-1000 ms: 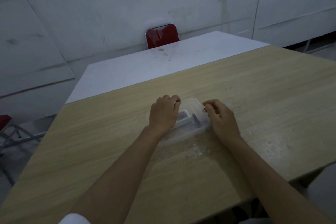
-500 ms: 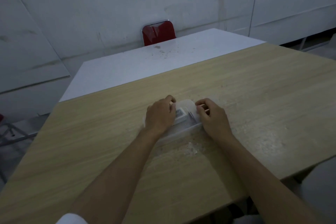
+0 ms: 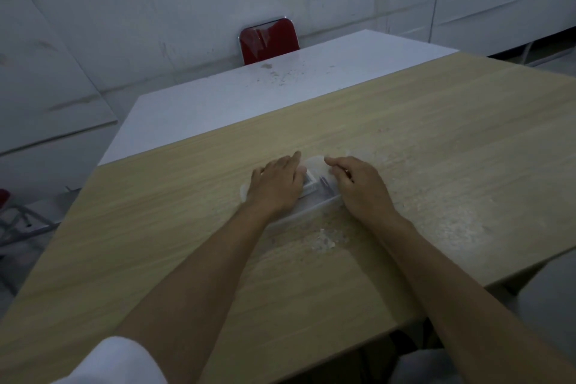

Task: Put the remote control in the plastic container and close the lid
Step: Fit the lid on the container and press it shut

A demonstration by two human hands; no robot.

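Observation:
A clear plastic container (image 3: 314, 207) lies on the wooden table (image 3: 436, 140), its lid on top. The pale remote control (image 3: 311, 185) shows through the lid between my hands. My left hand (image 3: 276, 185) lies flat on the left half of the lid, fingers stretched forward. My right hand (image 3: 358, 185) rests on the right end, fingers curled over the lid's far edge. Most of the container is hidden under both hands.
A white table (image 3: 249, 97) butts against the far edge of the wooden one, with a red chair (image 3: 269, 40) behind it at the wall. White crumbs (image 3: 324, 240) lie just in front of the container. Metal chair legs (image 3: 21, 221) stand at the left.
Both hands have moved closer together over the lid, and my left fingers have flattened out. The camera has tilted slightly.

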